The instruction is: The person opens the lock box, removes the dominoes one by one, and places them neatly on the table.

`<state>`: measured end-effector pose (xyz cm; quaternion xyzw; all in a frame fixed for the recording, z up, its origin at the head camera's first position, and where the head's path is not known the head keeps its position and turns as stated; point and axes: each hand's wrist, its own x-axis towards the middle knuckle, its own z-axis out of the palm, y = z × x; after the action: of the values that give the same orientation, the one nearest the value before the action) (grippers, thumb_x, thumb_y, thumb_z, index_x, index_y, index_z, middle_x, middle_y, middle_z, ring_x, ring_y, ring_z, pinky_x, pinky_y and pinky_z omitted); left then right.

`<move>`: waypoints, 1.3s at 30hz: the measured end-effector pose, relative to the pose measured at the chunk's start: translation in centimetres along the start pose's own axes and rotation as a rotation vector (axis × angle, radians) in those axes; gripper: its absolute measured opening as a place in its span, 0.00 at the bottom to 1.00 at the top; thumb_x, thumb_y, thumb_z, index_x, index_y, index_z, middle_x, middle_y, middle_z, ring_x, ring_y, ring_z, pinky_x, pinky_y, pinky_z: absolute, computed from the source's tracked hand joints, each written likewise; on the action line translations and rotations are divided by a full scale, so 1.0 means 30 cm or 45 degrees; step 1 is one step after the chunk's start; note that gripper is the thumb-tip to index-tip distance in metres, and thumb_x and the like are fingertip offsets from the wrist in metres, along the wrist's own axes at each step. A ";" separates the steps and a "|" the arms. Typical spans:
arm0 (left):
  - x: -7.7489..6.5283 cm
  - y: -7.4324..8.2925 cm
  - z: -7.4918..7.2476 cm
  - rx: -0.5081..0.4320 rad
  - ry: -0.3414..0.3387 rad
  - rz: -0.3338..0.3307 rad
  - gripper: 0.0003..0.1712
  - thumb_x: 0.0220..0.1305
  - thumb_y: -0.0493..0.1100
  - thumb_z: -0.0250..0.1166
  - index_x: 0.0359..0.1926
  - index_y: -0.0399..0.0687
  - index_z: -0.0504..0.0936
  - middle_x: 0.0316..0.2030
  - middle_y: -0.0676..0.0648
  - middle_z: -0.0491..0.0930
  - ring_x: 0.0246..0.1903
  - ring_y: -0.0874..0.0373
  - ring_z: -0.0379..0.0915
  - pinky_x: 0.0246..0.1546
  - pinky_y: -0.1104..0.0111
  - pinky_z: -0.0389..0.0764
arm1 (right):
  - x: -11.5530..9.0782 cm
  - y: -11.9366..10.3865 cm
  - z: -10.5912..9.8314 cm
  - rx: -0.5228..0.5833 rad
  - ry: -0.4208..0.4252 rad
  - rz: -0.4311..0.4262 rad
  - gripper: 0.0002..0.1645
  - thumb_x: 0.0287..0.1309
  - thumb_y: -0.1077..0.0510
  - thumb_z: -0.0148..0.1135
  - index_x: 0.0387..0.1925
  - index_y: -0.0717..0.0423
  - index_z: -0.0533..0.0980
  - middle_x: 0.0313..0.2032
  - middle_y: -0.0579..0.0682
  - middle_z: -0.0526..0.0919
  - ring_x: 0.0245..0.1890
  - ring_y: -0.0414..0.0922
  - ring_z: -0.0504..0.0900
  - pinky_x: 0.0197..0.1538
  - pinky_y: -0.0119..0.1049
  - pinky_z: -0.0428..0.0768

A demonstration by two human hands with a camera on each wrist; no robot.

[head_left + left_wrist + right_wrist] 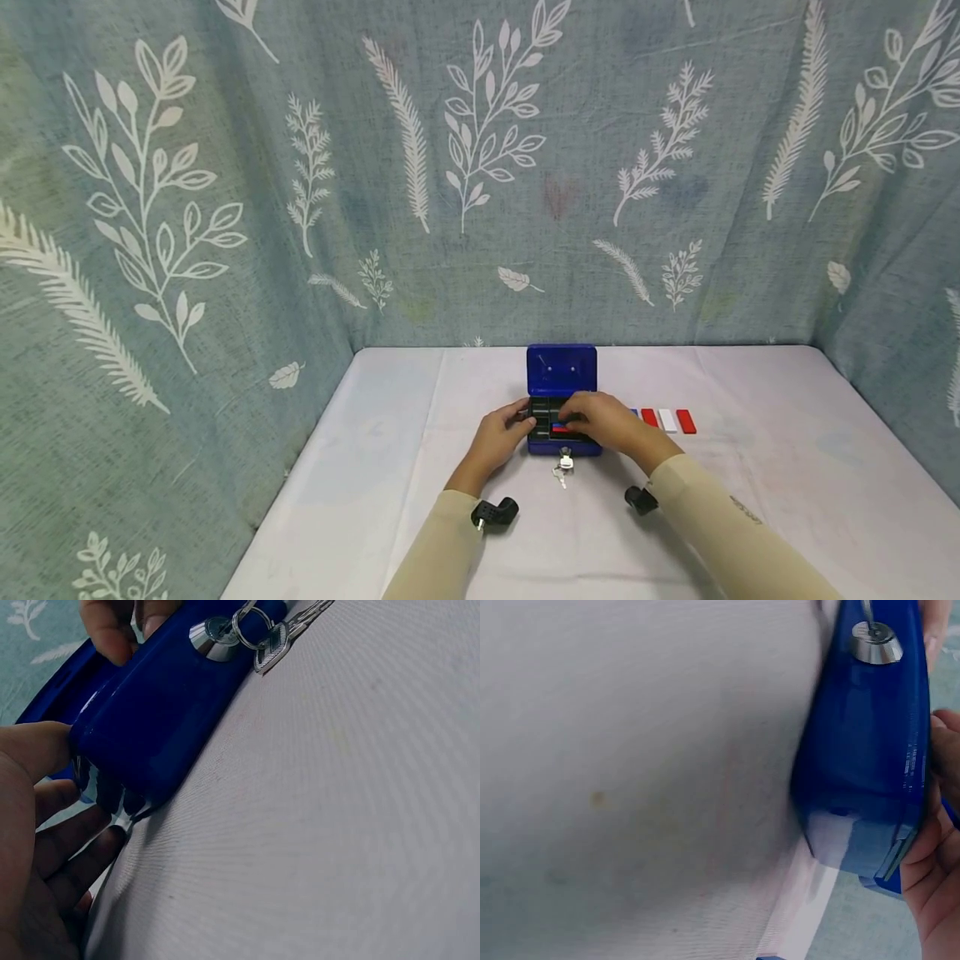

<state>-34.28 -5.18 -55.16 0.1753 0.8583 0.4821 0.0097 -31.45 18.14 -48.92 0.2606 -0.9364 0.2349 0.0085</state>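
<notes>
A blue metal cash box (pixel 564 448) stands with its lid (pixel 562 369) raised, a black compartment tray (pixel 539 409) inside. My left hand (pixel 497 435) rests at the box's left side; in the left wrist view its thumb touches the top corner and the other fingers stretch along the end wall. Over the tray's right part, my right hand (pixel 606 418) reaches in with bent fingers. A red block (pixel 561 429) and a sliver of blue show under its fingertips; whether they pinch one is hidden. Keys on a ring (pixel 271 646) hang at the front lock (pixel 214 639).
Right of the box, flat blocks lie in a row: a blue one partly behind my right hand, a red block (pixel 649 417), a white block (pixel 667 420) and another red one. A white cloth covers the table (pixel 420 400). A leaf-patterned curtain (pixel 570 208) surrounds its back and sides.
</notes>
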 end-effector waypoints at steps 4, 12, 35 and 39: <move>0.003 -0.002 0.002 -0.009 0.001 0.008 0.29 0.66 0.55 0.63 0.65 0.53 0.75 0.52 0.49 0.81 0.58 0.52 0.72 0.62 0.54 0.67 | -0.016 0.004 0.005 -0.040 0.055 -0.135 0.10 0.59 0.63 0.66 0.39 0.44 0.83 0.42 0.39 0.78 0.45 0.42 0.79 0.53 0.44 0.78; 0.001 -0.005 0.005 -0.016 -0.002 -0.014 0.29 0.66 0.55 0.63 0.65 0.54 0.75 0.52 0.49 0.81 0.59 0.53 0.71 0.62 0.54 0.66 | -0.029 0.004 0.014 -0.117 0.057 -0.252 0.09 0.62 0.63 0.64 0.35 0.45 0.86 0.46 0.46 0.78 0.43 0.43 0.79 0.49 0.43 0.79; -0.006 0.004 0.002 -0.062 -0.001 -0.012 0.28 0.66 0.55 0.63 0.65 0.54 0.75 0.52 0.50 0.81 0.58 0.54 0.71 0.63 0.54 0.66 | 0.009 -0.046 -0.030 -0.379 -0.077 -0.258 0.03 0.56 0.59 0.70 0.34 0.51 0.83 0.32 0.44 0.83 0.33 0.41 0.81 0.41 0.39 0.81; -0.004 0.004 0.002 -0.042 0.002 -0.014 0.28 0.66 0.55 0.62 0.65 0.54 0.75 0.52 0.50 0.81 0.58 0.54 0.71 0.62 0.54 0.66 | -0.006 -0.044 -0.018 -0.385 -0.032 -0.224 0.03 0.57 0.59 0.69 0.35 0.52 0.84 0.33 0.44 0.83 0.34 0.42 0.82 0.42 0.39 0.81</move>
<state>-34.12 -5.09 -55.11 0.1699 0.8512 0.4964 0.0145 -30.70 17.47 -47.89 0.3403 -0.9346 0.0864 0.0565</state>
